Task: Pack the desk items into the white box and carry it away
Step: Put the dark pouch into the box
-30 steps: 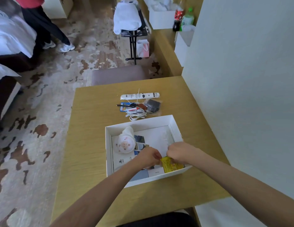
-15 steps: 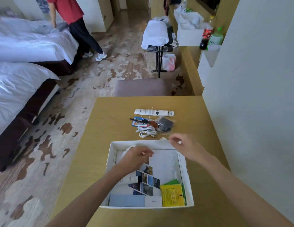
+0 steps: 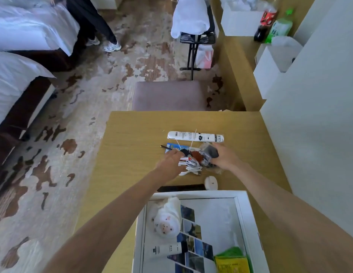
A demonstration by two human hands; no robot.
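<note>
Two hands: left hand [image 3: 170,164] touches white cable [image 3: 190,167], grip unclear; right hand [image 3: 226,158] clasps grey adapter [image 3: 210,152].

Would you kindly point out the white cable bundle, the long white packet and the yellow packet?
white cable bundle [image 3: 191,168]: head view, on the coiled loops.
long white packet [image 3: 195,136]: head view, on its middle.
yellow packet [image 3: 231,265]: head view, on its printed face.
</note>
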